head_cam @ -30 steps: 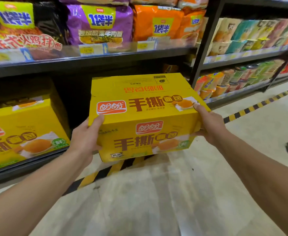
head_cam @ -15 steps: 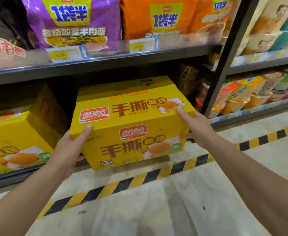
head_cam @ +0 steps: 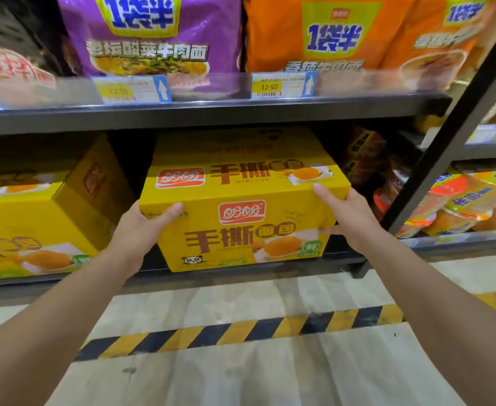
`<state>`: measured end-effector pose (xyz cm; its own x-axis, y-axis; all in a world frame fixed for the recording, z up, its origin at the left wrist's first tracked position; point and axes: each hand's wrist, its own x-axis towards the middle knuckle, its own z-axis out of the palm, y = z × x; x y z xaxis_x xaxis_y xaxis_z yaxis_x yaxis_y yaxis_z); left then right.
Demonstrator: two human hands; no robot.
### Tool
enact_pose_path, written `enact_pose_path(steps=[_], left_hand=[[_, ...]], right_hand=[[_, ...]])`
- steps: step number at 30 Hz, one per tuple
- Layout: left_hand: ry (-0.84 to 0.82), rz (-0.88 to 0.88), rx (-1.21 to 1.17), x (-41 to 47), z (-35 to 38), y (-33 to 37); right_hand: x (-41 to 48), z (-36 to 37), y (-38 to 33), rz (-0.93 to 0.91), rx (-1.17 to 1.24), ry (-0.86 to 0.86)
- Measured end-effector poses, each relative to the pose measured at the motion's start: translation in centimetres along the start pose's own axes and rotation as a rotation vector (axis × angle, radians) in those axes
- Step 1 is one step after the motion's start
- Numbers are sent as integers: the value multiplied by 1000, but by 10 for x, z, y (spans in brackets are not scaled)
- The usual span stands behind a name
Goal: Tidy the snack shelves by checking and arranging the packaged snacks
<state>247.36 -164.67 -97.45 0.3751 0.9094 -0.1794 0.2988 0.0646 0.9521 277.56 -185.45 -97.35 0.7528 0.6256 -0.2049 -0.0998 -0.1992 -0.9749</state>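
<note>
Both hands, left hand [head_cam: 141, 230] and right hand [head_cam: 349, 218], clasp the yellow box [head_cam: 241, 218] at its front corners, half onto the bottom shelf [head_cam: 241, 276]; stiff cardboard (probably light), best held at the corners.

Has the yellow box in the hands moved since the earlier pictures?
Yes. The yellow box went forward into the bottom shelf, under the upper shelf board; earlier it was over the floor.

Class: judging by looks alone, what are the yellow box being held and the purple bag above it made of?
Yellow box: likely printed cardboard with a slight sheen, going by its crisp folded edges and flat panels. Purple bag: probably glossy plastic film, since it shows wrinkles and bright highlights.
</note>
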Motion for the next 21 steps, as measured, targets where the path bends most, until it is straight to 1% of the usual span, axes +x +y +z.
enact_pose_path(steps=[9, 13, 15, 16, 18, 21], left_hand=[[-34, 37, -12, 31, -2, -5], [-38, 74, 9, 34, 0, -13], [-28, 89, 56, 33, 1, -22], [-21, 90, 106, 32, 1, -30], [-29, 45, 254, 30, 1, -50], [-102, -17, 576, 10, 6, -78]], right_hand=[[17, 11, 1, -17, 8, 22], [14, 14, 3, -21, 7, 30], [9, 17, 10, -35, -7, 73], [7, 18, 17, -39, -43, 104], [2, 20, 36, -69, -240, 146], [-14, 20, 70, -51, -625, 77]])
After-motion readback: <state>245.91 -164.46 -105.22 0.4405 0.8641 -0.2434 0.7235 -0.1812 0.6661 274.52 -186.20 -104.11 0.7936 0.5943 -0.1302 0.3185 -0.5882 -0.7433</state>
